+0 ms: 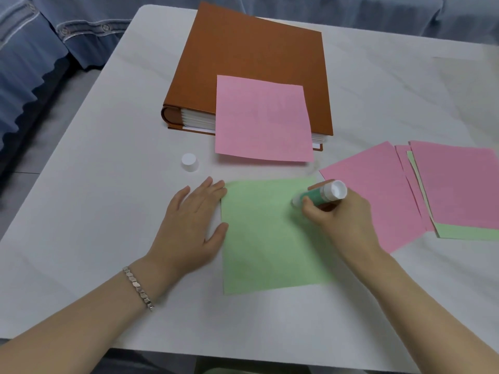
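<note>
A green paper sheet (264,238) lies flat on the white table (108,184) in front of me. My left hand (191,225) presses flat on its left edge, fingers straight. My right hand (343,214) grips a green and white glue stick (321,194), whose tip touches the sheet near its upper right corner. The stick's white cap (189,162) stands on the table behind my left hand. A pink sheet (263,120) rests half on a brown album (251,66), its near edge hanging over the table.
To the right lies a spread pile of pink and green sheets (445,190), one pink sheet (378,195) reaching under my right hand. Blue fabric (40,49) hangs beyond the table's far left edge. The table's near edge runs just below my forearms.
</note>
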`<state>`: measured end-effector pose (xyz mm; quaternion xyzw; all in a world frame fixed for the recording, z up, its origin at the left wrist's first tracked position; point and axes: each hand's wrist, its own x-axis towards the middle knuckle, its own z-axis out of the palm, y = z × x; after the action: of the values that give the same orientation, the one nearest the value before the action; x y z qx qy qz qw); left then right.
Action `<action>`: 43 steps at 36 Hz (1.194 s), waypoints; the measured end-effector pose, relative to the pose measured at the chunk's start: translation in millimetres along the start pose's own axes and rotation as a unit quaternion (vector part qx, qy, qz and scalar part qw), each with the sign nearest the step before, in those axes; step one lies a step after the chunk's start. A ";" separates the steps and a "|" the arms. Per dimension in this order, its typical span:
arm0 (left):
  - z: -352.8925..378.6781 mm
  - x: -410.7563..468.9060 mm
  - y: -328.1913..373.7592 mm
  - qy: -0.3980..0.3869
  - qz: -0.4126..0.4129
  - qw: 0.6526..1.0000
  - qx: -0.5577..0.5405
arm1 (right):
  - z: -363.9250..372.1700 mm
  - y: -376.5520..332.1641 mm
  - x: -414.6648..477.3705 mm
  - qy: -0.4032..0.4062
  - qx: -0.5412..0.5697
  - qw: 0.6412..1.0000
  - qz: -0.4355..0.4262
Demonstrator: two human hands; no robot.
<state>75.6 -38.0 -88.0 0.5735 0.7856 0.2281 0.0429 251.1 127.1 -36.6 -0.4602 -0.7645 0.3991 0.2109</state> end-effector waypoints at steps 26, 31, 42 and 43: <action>1.4 -1.0 -0.6 0.043 0.016 0.999 0.008 | -19.8 17.0 5.9 0.005 -0.032 0.999 0.026; 1.8 -0.3 0.3 0.046 0.018 0.999 0.002 | -25.3 16.7 -4.1 0.049 -0.006 0.998 0.036; 0.5 0.3 1.2 0.044 0.014 0.999 0.007 | 4.1 -0.3 -15.0 -0.087 -0.013 0.996 0.017; 0.4 0.5 1.2 0.046 0.016 0.999 0.008 | 2.5 0.6 -14.5 -0.083 -0.016 0.996 0.015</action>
<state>76.6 -37.2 -87.8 0.5750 0.7795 0.2484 -0.0020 256.8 113.5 -37.9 -0.4403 -0.7788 0.4267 0.1326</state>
